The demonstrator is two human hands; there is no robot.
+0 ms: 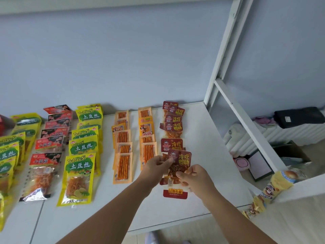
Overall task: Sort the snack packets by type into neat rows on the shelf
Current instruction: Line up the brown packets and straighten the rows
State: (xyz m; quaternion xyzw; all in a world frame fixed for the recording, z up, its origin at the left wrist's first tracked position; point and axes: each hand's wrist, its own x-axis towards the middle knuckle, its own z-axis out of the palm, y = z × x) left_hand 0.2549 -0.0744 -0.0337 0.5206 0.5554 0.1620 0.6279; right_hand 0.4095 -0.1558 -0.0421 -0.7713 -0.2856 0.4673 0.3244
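Both hands on one dark-red plastic snack packet with yellow characters (182, 158), at the near end of the rightmost row on the white shelf board (204, 138).

- Left hand (156, 167): thumb and fingers pinch the packet's left edge, just under the red header.
- Right hand (197, 178): fingers curled onto the right side of the clear middle section, gripping it.
- Packet orientation: long axis runs away from the person toward the wall, tilted slightly clockwise. Header end points at the wall, and the clear part with brown contents faces the person. Printed face is up.
- A red band with a yellow label (175, 193) lies flat just below the hands. Can't tell if it belongs to the held packet or to another one under it.
- The held packet's header overlaps the next packet in the row of matching dark-red packets (173, 120), which runs back to the wall in overlapping steps.

Other rows to the left, all running front to back with headers toward the wall:
- Two rows of orange packets of long thin sticks (123, 147), side by side.
- Row of yellow-and-green packets (84, 148).
- Row of red-and-black-header packets with clear bottoms (49, 138).
- More yellow-green ones at the left edge, partly cut off.

A chained strip of yellow small packets (270, 189) is draped over the right front corner of the shelf, beside the white metal frame post (226, 50).
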